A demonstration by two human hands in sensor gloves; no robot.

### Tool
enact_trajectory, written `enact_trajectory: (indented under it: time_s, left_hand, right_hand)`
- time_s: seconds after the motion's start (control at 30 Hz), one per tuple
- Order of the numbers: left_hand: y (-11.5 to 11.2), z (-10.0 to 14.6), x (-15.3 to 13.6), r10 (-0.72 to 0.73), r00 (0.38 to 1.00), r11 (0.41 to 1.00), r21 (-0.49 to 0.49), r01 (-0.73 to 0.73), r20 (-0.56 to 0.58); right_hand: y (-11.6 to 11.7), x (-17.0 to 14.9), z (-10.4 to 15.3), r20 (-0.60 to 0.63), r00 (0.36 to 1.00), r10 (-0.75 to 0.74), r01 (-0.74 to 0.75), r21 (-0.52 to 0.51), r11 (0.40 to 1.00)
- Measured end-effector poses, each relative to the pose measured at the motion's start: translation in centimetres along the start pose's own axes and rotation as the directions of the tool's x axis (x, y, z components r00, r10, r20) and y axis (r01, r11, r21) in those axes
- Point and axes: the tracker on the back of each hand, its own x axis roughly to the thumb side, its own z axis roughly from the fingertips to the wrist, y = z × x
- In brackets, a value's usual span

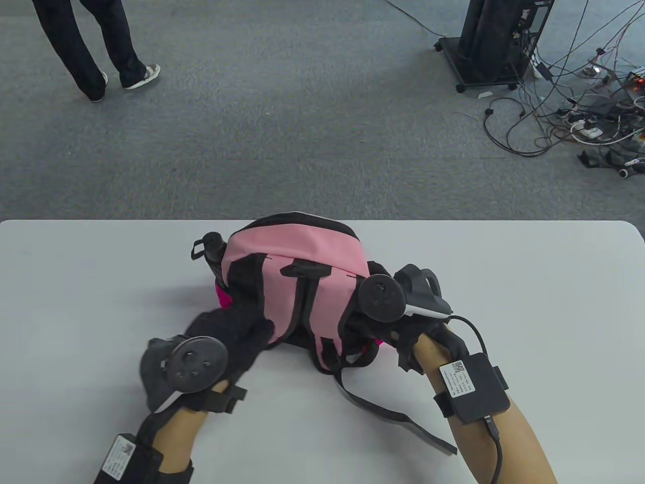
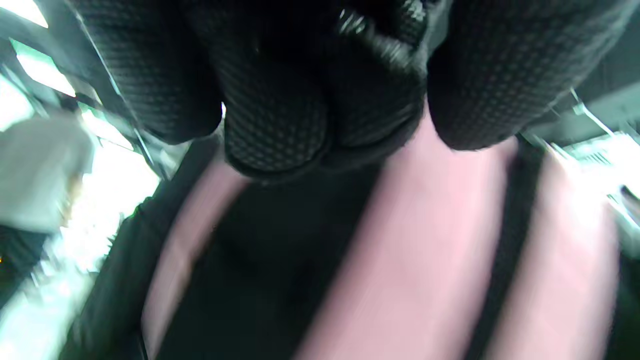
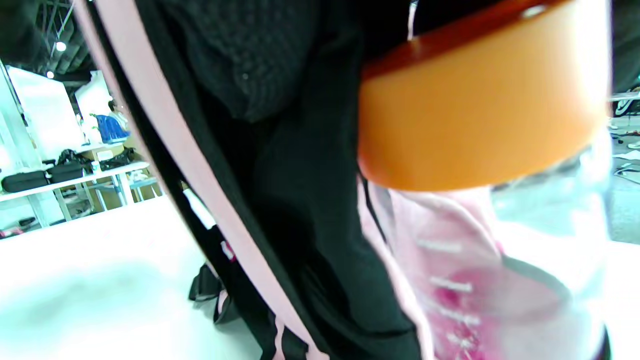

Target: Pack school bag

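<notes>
The pink and black school bag [image 1: 297, 282] lies strap side up on the white table [image 1: 529, 302]. My left hand [image 1: 237, 327] lies on its near left corner; in the left wrist view its curled fingertips [image 2: 272, 130] press into the pink and black straps [image 2: 425, 240]. My right hand [image 1: 370, 330] is at the bag's near right side, its fingers hidden under the tracker. Close beside the bag [image 3: 300, 225] in the right wrist view stands a clear bottle [image 3: 525, 250] with an orange cap [image 3: 480, 110]. A gloved finger [image 3: 245, 55] lies against the black fabric.
A black bottle top [image 1: 207, 248] sticks out at the bag's far left side. A loose black strap [image 1: 398, 421] trails toward the table's near edge. Beyond the table are carpet, a person's legs [image 1: 95, 50], a black cart [image 1: 491, 45] and tangled cables [image 1: 594, 111].
</notes>
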Motion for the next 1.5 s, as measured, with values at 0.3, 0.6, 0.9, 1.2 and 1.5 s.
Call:
enact_trajectory:
  time_s: [0.3,0.6,0.9,1.2,1.5]
  left_hand:
    - [-6.3,-5.8,-2.9,-0.108,0.994,0.903,-0.417,0.100,0.005]
    - [-7.7,-6.8,-3.1,-0.183,0.980,0.922,-0.359,0.144,-0.076]
    - [-8.4,-6.7,-2.7,-0.130,0.988,0.918,-0.387,0.091,-0.077]
    - [-9.2,-6.0,-1.2,-0.100,0.995,0.957,-0.277,0.089,-0.023]
    - [-11.3,-7.0,-0.7,-0.098,0.994,0.956,-0.283,0.081,-0.047]
  right_hand:
    - [0.5,-3.2,0.5,-0.158,0.972,-0.173,0.169,-0.039,0.985]
    - [2.8,-5.3,0.5,-0.363,0.926,0.105,-0.118,-0.013,0.993]
    - [2.8,-5.4,-0.2,-0.485,0.873,0.053,-0.080,-0.035,0.996]
    - [1.9,-5.1,-1.3,-0.390,0.920,0.032,-0.103,-0.162,0.981]
    - [1.2,-8.4,-1.5,-0.427,0.904,-0.030,-0.020,-0.113,0.993]
